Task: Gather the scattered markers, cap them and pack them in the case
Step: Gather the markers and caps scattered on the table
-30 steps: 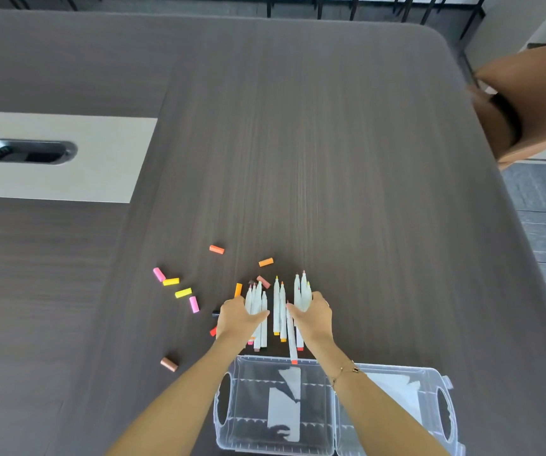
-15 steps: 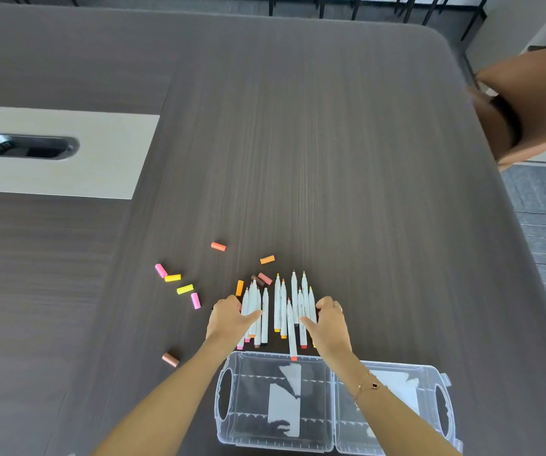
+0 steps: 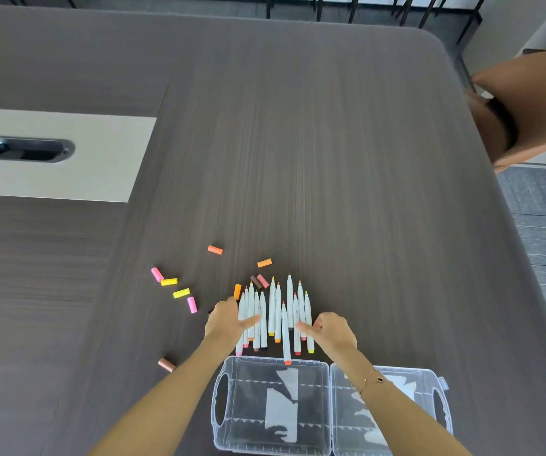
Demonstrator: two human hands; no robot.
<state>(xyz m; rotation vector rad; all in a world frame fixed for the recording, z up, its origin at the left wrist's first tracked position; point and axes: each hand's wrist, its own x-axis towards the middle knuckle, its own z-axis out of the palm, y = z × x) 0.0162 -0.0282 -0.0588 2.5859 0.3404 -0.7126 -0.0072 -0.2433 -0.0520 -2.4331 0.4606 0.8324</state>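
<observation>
A pale inset panel (image 3: 51, 156) with a dark oval grommet (image 3: 24, 149) sits in the table (image 3: 331, 143) toward its left edge. Going right, loose caps lie scattered on the bare wood: a pink cap (image 3: 157, 274) touching a yellow cap (image 3: 169, 282), a second yellow cap (image 3: 181, 293), a second pink cap (image 3: 192, 304), and nearer the near edge, well apart from these, a brown cap (image 3: 166, 365). Farther from the near edge lie an orange-red cap (image 3: 215, 249) and an orange cap (image 3: 264, 262).

The left hand (image 3: 227, 322) rests at the left flank of the markers (image 3: 275, 317), its fingers (image 3: 229, 304) curled loosely against them and the thumb lying across the leftmost barrels; it presses them rather than grips them. The markers are white-barrelled and uncapped at the far end, lying side by side, tips pointing to the far edge, coloured ends toward the near edge. One orange-ended marker (image 3: 285, 337) reaches closer to the near edge than the others, its end over the rim of the case. At their far ends lie three more caps, orange, dark brown and dusty pink.

The right hand (image 3: 332, 332) mirrors the left at the right flank, thumb touching the rightmost barrels, fingers curled without clasping anything; a bracelet (image 3: 372, 380) circles its wrist.

The clear plastic case (image 3: 327, 406) lies open at the near edge, just beside the markers, both halves flat. Off the table's right edge stands a brown chair (image 3: 528, 106).
</observation>
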